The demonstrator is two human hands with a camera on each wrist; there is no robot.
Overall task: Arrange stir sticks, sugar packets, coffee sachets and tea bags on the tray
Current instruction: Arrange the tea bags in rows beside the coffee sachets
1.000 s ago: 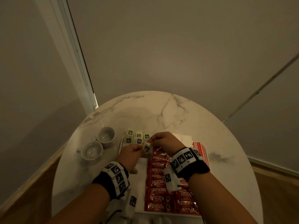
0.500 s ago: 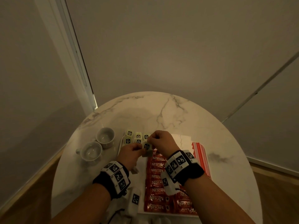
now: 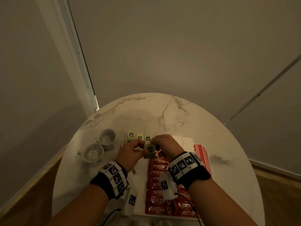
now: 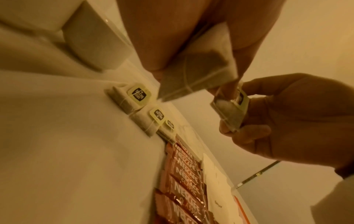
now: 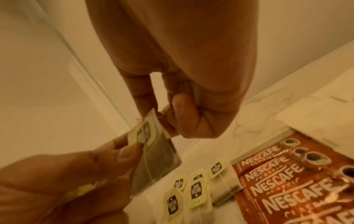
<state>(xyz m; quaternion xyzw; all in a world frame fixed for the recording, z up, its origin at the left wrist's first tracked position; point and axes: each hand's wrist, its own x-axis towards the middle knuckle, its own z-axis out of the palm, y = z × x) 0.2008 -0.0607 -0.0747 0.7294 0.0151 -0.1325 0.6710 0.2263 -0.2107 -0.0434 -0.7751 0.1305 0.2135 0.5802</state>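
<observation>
Over the far end of the white tray (image 3: 140, 190), both hands meet around tea bags. My left hand (image 3: 130, 152) holds one tea bag (image 4: 193, 71) between thumb and fingers. My right hand (image 3: 164, 144) pinches the top of a tagged tea bag (image 3: 149, 150) (image 5: 153, 151), which the left fingers also touch. Several tea bags (image 3: 139, 137) lie in rows at the tray's far left. Red coffee sachets (image 3: 158, 176) run down the tray's middle. White sugar packets (image 3: 184, 141) and red-striped stir sticks (image 3: 202, 154) lie at the right.
Two empty white cups (image 3: 106, 138) (image 3: 92, 154) stand on the round marble table (image 3: 162, 115), left of the tray. Walls close in behind the table, and its edge curves round on both sides.
Both hands have drawn closer together and risen a little. The tagged tea bag between them now hangs higher and faces the head camera.
</observation>
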